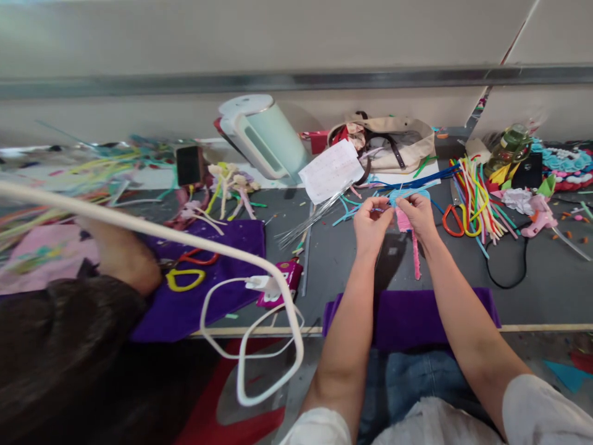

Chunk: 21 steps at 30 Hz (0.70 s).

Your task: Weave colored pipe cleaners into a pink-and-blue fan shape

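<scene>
Over the dark grey table, a fuzzy blue-and-pink pipe-cleaner piece (404, 220) is between my two hands. Its blue part is at the top, and a narrow pink strip hangs down toward me. My right hand (418, 217) pinches the piece from the right, thumb on its upper part. From the left, my left hand (373, 224) is closed with thumb and fingertips together at the blue edge; exactly what lies between those tips is too small to make out. Just beyond the hands lie blue pipe cleaners (417, 184). Scissors with orange handles (452, 220) lie to the right.
A bundle of colourful pipe cleaners (477, 201) lies on the right. Behind stand a pale green kettle-like appliance (273, 139) and a beige bag (412, 139), near a paper sheet (332, 170). A white cable (204, 241) crosses the left, before a co-worker's arm (123, 256).
</scene>
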{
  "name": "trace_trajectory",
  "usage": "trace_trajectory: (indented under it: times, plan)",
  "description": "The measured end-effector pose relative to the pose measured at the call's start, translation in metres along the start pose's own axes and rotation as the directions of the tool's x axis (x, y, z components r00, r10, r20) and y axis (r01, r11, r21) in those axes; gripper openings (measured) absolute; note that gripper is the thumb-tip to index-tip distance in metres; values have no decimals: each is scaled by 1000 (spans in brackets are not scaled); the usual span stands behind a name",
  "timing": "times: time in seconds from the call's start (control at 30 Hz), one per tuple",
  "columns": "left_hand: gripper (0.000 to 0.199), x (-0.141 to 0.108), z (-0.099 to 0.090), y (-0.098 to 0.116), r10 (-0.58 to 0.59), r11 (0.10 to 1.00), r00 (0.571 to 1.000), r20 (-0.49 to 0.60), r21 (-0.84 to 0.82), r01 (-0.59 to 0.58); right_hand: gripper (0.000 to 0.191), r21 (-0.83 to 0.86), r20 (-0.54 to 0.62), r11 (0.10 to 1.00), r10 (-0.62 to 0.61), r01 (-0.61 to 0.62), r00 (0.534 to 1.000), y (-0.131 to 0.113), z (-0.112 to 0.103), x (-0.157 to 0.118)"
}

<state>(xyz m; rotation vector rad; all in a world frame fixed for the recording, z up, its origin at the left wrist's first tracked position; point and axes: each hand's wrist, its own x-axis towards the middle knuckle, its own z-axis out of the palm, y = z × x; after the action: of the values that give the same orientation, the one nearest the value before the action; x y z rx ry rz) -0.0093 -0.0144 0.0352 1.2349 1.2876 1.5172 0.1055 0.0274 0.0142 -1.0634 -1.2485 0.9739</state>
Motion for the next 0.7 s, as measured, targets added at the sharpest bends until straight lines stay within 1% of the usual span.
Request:
trace_trajectory:
  times: [0.03, 0.1, 0.13, 0.2, 0.33, 0.43, 0.5, 0.57, 0.7]
  plan:
    - [19, -2, 1, -1, 116, 986, 993, -16, 122, -113, 30, 0, -20, 1000, 1, -1, 1000, 1, 1, 0]
    - [10, -4, 2, -3, 293, 904, 956, 4, 325, -278, 28, 13, -61, 1000, 3, -3, 998, 2, 3, 1]
    - [9, -5, 3, -4, 348, 858, 937, 22, 395, -328, 27, -1, -66, 1000, -4, 4, 998, 1, 4, 0]
    - [11, -6, 3, -6, 403, 789, 914, 48, 487, -374, 25, -36, -80, 999, -21, 19, 997, -1, 5, 0]
    - [14, -7, 2, -6, 434, 704, 898, 68, 596, -386, 22, -94, -106, 994, -67, 57, 992, -3, 6, -3]
    - [15, -6, 1, -7, 449, 680, 891, 70, 621, -391, 20, -137, -137, 986, -111, 93, 984, -3, 8, -4]
    - [17, -5, 0, -7, 454, 688, 889, 62, 609, -395, 22, -142, -141, 985, -122, 102, 983, -3, 9, -5]
    - [19, -4, -1, -7, 454, 716, 890, 38, 579, -390, 24, -116, -116, 989, -107, 93, 987, -3, 9, -5]
    - [18, -1, -1, -7, 404, 812, 914, -35, 475, -341, 26, 13, -55, 999, -35, 36, 998, -1, 10, -4]
